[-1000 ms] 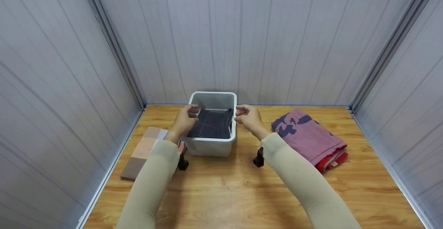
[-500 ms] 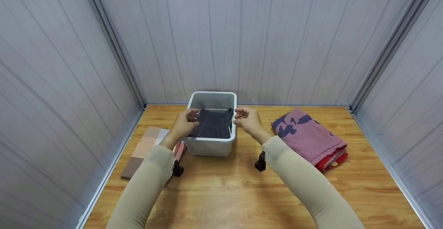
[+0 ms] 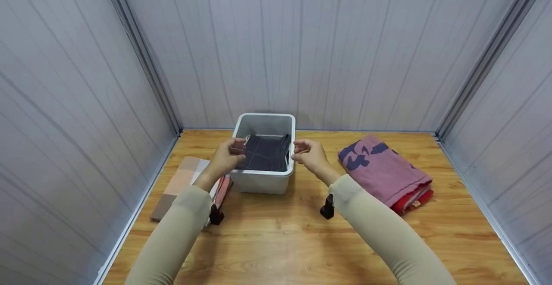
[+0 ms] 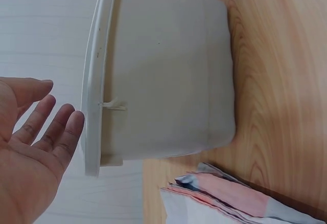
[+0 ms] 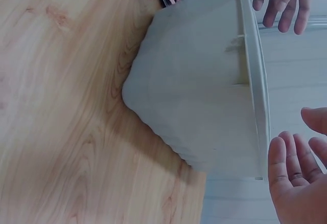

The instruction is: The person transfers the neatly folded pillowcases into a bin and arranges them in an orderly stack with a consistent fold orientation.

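Note:
A pale grey plastic bin (image 3: pixel 262 182) stands on the wooden surface near the back wall. Inside lies a folded dark grey cloth (image 3: pixel 264 153) with thin light lines. My left hand (image 3: pixel 226 158) is over the bin's left rim, fingers relaxed and holding nothing; in the left wrist view its fingertips (image 4: pixel 76 119) are right at the rim. At the right rim is my right hand (image 3: pixel 311 155), also holding nothing, thumb apart from its loosely bent fingers. The right wrist view shows its fingertips (image 5: pixel 278 147) close beside the rim (image 5: pixel 260 96).
Left of the bin lies a folded checked cloth (image 3: pixel 177 181) in peach, white and brown, partly under my left forearm in view. A folded pink cloth (image 3: pixel 384 173) with dark blue shapes and red layers lies on the right. Pale panel walls (image 3: pixel 276 52) enclose the back and sides.
Both hands have drawn slightly back toward me along the bin's sides, the left forearm also shifting a little left. The bin and cloths keep their places.

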Demonstrator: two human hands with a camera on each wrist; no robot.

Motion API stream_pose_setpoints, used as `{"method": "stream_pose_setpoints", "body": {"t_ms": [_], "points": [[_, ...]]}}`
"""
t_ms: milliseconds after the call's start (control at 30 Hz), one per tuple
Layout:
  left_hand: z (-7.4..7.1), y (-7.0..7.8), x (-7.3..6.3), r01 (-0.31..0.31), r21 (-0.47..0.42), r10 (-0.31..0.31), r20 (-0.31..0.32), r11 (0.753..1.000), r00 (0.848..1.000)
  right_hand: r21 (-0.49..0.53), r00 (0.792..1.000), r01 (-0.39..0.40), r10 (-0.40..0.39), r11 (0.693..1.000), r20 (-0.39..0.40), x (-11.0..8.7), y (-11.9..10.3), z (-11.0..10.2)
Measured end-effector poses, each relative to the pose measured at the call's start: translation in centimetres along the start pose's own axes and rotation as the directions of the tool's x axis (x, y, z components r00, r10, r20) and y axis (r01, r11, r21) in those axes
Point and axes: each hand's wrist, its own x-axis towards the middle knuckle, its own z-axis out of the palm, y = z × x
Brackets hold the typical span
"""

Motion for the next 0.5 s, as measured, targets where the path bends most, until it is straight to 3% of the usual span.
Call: {"method": "stream_pose_setpoints", "body": {"t_ms": [500], "points": [[-0.6,0.0,-1.1,-0.009,0.011,0.009,0.019,1.0,1.0,0.02,0.997,-0.072,0.072,0.997,-0.006,-1.0,1.6,0.8]]}}
